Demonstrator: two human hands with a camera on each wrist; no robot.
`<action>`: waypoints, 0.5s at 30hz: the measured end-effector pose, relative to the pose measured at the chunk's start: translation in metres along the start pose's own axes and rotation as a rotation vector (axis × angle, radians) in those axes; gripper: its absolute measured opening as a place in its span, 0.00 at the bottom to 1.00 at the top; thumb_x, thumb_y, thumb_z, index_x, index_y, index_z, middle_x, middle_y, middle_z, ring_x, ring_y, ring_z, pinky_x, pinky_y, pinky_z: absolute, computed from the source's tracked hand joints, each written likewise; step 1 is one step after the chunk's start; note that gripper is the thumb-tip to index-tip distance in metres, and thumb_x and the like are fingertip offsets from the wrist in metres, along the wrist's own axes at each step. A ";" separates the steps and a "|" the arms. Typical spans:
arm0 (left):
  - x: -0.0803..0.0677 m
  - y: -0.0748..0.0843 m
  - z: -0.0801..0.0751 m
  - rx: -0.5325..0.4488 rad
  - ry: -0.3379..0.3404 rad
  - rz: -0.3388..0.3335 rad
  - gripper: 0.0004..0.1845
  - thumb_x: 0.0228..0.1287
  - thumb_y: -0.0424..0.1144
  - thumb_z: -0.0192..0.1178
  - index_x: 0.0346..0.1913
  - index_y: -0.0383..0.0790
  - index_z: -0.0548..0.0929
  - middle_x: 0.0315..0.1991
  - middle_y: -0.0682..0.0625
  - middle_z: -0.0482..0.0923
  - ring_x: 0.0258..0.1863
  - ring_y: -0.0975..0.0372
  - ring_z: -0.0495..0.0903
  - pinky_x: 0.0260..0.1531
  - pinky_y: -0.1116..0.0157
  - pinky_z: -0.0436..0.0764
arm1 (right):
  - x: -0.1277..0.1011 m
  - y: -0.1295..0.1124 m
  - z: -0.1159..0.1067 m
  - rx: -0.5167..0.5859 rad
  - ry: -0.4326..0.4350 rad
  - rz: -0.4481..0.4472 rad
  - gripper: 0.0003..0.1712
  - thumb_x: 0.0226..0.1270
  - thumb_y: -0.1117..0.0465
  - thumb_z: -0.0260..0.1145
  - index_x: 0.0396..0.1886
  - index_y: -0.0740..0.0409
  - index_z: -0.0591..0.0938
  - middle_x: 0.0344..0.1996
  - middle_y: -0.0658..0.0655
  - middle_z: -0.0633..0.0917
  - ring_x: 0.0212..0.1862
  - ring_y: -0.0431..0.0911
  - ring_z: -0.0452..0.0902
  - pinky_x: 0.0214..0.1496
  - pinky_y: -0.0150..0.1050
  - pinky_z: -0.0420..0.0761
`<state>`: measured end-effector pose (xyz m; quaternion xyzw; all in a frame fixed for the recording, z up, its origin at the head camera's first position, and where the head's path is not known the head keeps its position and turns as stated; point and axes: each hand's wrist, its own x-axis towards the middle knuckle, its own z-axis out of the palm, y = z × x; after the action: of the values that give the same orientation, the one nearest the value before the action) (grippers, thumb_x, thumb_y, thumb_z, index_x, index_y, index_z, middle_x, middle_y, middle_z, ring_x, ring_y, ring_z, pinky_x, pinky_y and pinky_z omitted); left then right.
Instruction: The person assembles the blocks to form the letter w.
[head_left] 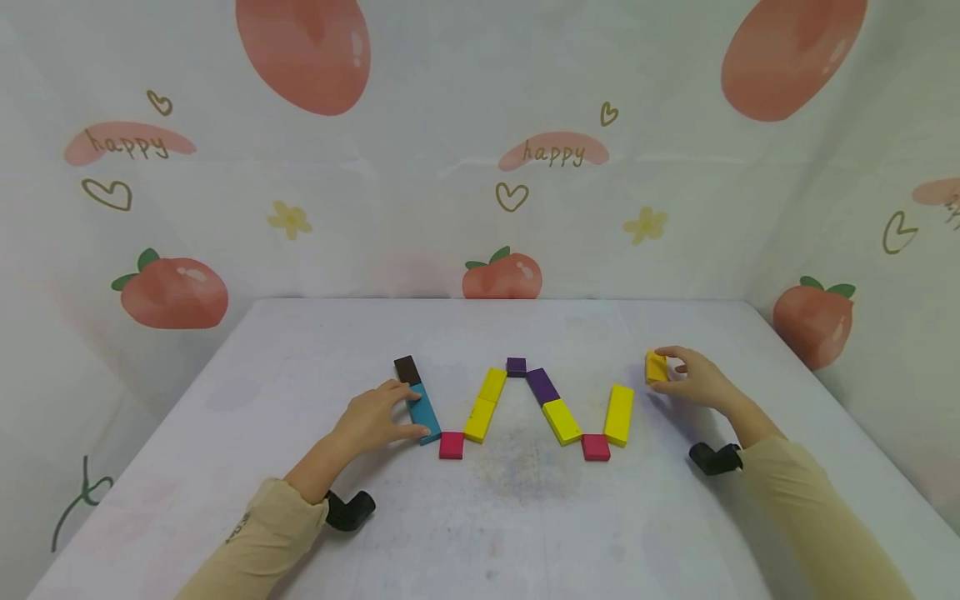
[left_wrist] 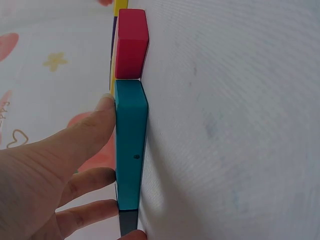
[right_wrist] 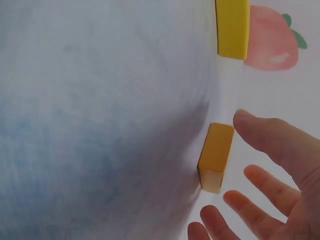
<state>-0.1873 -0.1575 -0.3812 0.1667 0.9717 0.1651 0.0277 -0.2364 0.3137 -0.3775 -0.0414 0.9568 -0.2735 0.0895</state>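
Note:
At the left end of a zigzag of blocks, my left hand [head_left: 378, 418] rests its thumb and fingers along a teal block [head_left: 424, 415]. A dark brown block [head_left: 407, 370] continues from its far end, and a red block [head_left: 451, 445] sits by its near end. My right hand [head_left: 697, 379] has thumb and fingers at opposite ends of an orange-yellow block [head_left: 656, 367], past the right end of the zigzag. In the right wrist view, the thumb is by one end of that block [right_wrist: 216, 150] and the fingers are by the other. Nearest to it stands a yellow block [head_left: 619, 415].
Between the hands the zigzag runs through yellow blocks [head_left: 486, 404], a small purple block [head_left: 516, 367], a longer purple block [head_left: 543, 386], another yellow block [head_left: 562, 422] and a second red block [head_left: 596, 447]. A printed cloth [head_left: 420, 217] hangs behind the white table [head_left: 525, 533].

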 end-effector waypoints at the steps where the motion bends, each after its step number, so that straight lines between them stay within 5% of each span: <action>1: 0.000 0.000 0.000 0.000 -0.001 -0.001 0.31 0.51 0.53 0.67 0.55 0.38 0.77 0.58 0.36 0.72 0.53 0.44 0.75 0.52 0.46 0.77 | 0.001 0.001 0.000 0.004 -0.007 0.003 0.41 0.59 0.52 0.66 0.66 0.65 0.61 0.62 0.76 0.62 0.58 0.69 0.64 0.57 0.62 0.73; 15: -0.001 0.001 -0.001 -0.004 -0.004 -0.002 0.31 0.52 0.53 0.67 0.56 0.37 0.77 0.59 0.36 0.72 0.55 0.43 0.74 0.53 0.46 0.76 | 0.009 0.010 0.001 0.014 0.022 0.012 0.42 0.55 0.51 0.69 0.64 0.66 0.63 0.61 0.76 0.64 0.57 0.70 0.66 0.55 0.60 0.75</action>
<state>-0.1864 -0.1572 -0.3804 0.1659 0.9715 0.1664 0.0304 -0.2453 0.3205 -0.3852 -0.0317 0.9560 -0.2802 0.0807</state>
